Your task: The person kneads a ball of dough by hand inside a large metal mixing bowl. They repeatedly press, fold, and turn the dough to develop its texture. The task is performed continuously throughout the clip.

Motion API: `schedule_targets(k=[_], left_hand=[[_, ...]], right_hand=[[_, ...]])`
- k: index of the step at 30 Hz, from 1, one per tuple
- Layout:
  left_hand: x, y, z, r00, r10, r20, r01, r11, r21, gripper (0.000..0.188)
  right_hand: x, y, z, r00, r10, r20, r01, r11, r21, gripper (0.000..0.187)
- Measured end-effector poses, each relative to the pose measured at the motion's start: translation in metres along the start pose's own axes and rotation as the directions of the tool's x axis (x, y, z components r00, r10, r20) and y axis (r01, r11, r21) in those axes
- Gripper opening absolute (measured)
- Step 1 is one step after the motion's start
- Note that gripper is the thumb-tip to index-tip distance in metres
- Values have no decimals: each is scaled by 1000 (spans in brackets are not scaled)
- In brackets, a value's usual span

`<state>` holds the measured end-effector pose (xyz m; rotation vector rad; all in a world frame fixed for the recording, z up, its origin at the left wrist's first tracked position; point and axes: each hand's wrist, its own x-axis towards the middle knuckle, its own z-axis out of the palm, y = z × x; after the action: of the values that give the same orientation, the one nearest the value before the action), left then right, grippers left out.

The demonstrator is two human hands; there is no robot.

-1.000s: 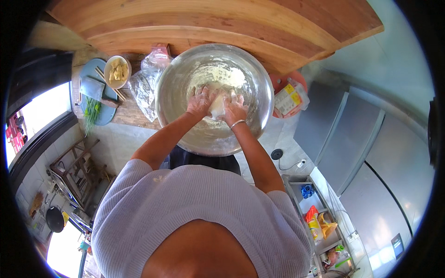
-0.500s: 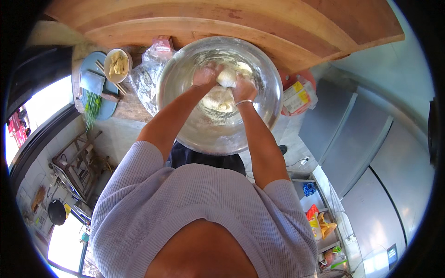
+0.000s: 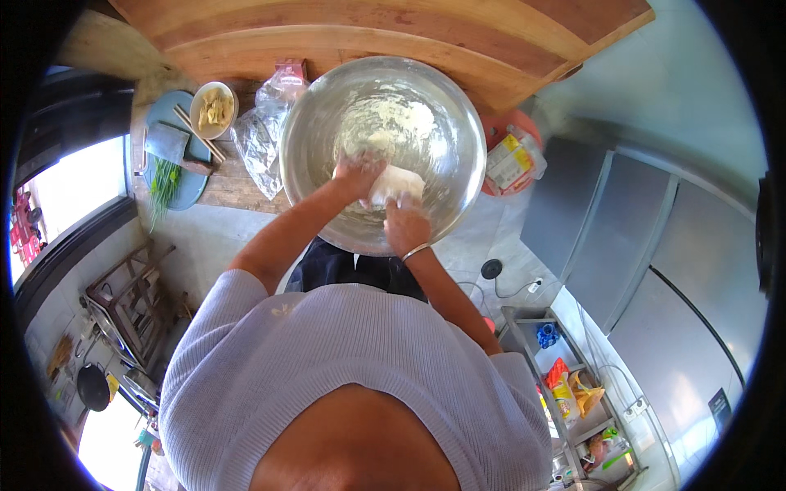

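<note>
Inside a large, wide metal bowl (image 3: 463,164) is a pale lump of dough (image 3: 399,185). My left hand (image 3: 359,175) grips the lump's left side, its fingers curled and partly hidden. From the near right, my right hand (image 3: 408,224) holds the near edge with bent fingers; a light-coloured bangle (image 3: 417,251) circles that wrist. Loose white flour (image 3: 405,114) is smeared over the far inner side of the bowl.
Left of the bowl lies a crumpled clear plastic bag (image 3: 258,139). Beyond it are a bowl of yellowish pieces (image 3: 216,110) and a blue board (image 3: 190,190) with a cleaver (image 3: 166,142) and green stalks (image 3: 166,182). A red basin (image 3: 494,127) holds a package at right.
Both hands and the dough have come nearer to me in the bowl. My right hand has moved from the dough's far right to its near edge. The lump now looks like one folded piece.
</note>
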<state>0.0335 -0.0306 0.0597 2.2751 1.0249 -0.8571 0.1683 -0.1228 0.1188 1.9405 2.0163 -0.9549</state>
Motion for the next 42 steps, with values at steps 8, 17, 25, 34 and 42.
schedule_targets(k=[8, 17, 25, 34, 42], left_hand=[[-2, 28, 72, 894, -202, -399, 230, 973, 21, 67], [27, -19, 10, 952, -284, -114, 209, 875, -437, 121], [60, -54, -10, 929, -141, -343, -136, 732, -668, 56], [76, -80, -12, 999, -18, -42, -36, 246, -969, 44], [66, -35, 25, 864, -484, -135, 190, 564, -804, 36]], right_hand=[[55, 18, 74, 980, 25, 196, -40, 996, 75, 14], [62, 22, 51, 983, -95, -157, 124, 975, 187, 23], [66, 41, 103, 752, 144, 643, -606, -233, 761, 21], [130, 43, 43, 908, 281, -311, 74, 623, 779, 21], [174, 38, 3, 972, 233, -8, -224, 942, 252, 20]])
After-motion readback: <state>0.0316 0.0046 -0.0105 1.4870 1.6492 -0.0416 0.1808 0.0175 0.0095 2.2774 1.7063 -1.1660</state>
